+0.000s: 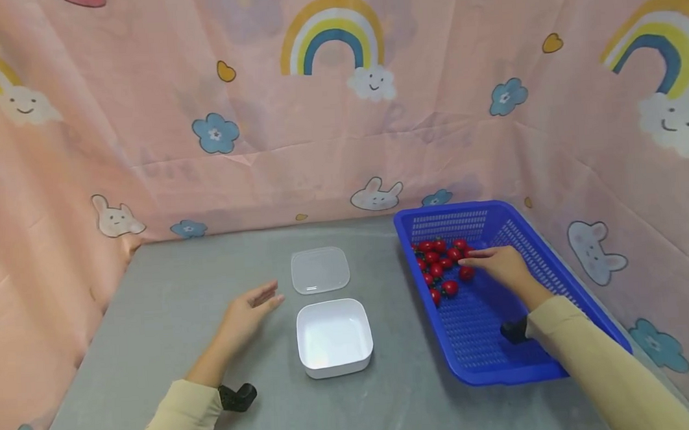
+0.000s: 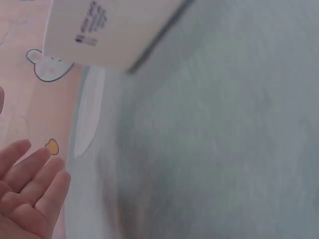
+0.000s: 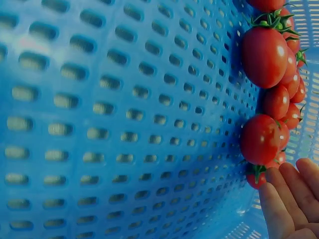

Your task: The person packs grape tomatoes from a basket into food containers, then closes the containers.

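My right hand [image 1: 504, 268] reaches into a blue plastic basket [image 1: 474, 338], its fingers stretched toward small red tomatoes [image 1: 450, 288] with green stems gathered along the basket's left side. In the right wrist view, the fingertips [image 3: 284, 184] are close beside the nearest tomatoes; whether they touch is unclear. My left hand [image 1: 246, 316] hovers left of a white square box [image 1: 335, 339], fingers relaxed and holding nothing. The box stands uncovered with nothing inside. In the left wrist view, the box's side [image 2: 94, 35] shows dark printing.
A translucent lid [image 1: 321, 270] lies flat on the grey table [image 1: 167, 296] behind the white box. A pink patterned curtain [image 1: 307, 171] hangs along the table's back and sides. The basket's raised walls surround the right hand.
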A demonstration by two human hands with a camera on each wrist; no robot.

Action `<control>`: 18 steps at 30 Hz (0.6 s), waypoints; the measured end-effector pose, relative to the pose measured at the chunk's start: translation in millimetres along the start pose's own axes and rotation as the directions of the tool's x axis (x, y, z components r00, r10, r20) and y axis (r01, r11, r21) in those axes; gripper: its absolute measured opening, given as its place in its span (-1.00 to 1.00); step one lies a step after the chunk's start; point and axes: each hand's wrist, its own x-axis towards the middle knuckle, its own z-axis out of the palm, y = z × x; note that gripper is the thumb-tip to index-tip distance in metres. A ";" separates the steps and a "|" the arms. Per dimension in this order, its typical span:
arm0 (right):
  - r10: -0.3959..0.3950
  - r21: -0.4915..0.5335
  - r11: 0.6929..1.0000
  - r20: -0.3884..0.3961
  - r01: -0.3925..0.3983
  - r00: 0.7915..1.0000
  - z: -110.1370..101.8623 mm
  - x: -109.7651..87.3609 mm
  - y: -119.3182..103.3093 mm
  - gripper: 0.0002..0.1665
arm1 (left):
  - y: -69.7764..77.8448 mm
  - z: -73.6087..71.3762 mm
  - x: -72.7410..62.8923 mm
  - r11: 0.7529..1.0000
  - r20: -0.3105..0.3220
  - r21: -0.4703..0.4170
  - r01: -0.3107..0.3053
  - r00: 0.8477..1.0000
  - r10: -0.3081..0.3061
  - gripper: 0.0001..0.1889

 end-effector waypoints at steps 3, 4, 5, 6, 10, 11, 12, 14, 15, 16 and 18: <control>0.006 0.004 1.000 -0.004 -0.006 1.000 0.6 -0.8 2.6 -0.28 | -0.9 5.9 0.0 0.999 0.005 -0.039 0.010 1.000 -0.010 -0.40; 0.005 0.009 1.000 -0.004 -0.005 1.000 0.8 -1.0 3.1 -0.29 | -1.2 7.7 -0.2 0.999 0.002 -0.050 0.014 1.000 -0.014 -0.42; 0.005 0.018 1.000 -0.004 -0.005 1.000 1.2 -1.0 3.3 -0.30 | -1.1 9.4 -0.6 0.998 0.000 -0.056 0.014 1.000 -0.014 -0.43; 0.004 0.021 1.000 -0.005 -0.004 1.000 1.3 -1.2 3.4 -0.31 | -1.2 11.1 -1.0 0.998 -0.003 -0.060 0.014 1.000 -0.014 -0.44; 0.006 0.028 1.000 -0.009 -0.006 1.000 1.3 -2.4 2.8 -0.35 | -0.3 17.9 -3.2 0.994 0.006 -0.107 0.010 1.000 -0.009 -0.46; 0.007 0.027 1.000 -0.008 -0.007 1.000 1.4 -2.4 2.7 -0.36 | 0.1 19.5 -4.4 0.993 0.009 -0.114 0.008 1.000 -0.007 -0.46; 0.012 0.026 1.000 -0.004 -0.011 1.000 1.5 -2.6 2.6 -0.36 | -0.2 21.0 -5.0 0.992 0.010 -0.124 0.008 1.000 -0.007 -0.46; 0.028 0.017 0.999 0.010 -0.028 1.000 1.8 -2.1 2.2 -0.35 | -0.8 23.5 -5.9 0.990 0.013 -0.142 0.008 1.000 -0.007 -0.45; 0.035 0.005 0.999 0.018 -0.035 0.999 2.0 -1.5 1.9 -0.35 | -1.4 24.6 -5.8 0.988 0.012 -0.154 0.010 1.000 -0.008 -0.46; 0.043 0.001 0.999 0.029 -0.043 0.999 2.3 -0.6 2.2 -0.34 | -2.2 25.6 -5.4 0.986 0.012 -0.164 0.009 1.000 -0.007 -0.47; 0.057 -0.013 0.998 0.046 -0.056 0.997 2.9 0.8 2.0 -0.34 | -3.7 27.4 -4.0 0.983 0.014 -0.183 0.007 1.000 -0.005 -0.49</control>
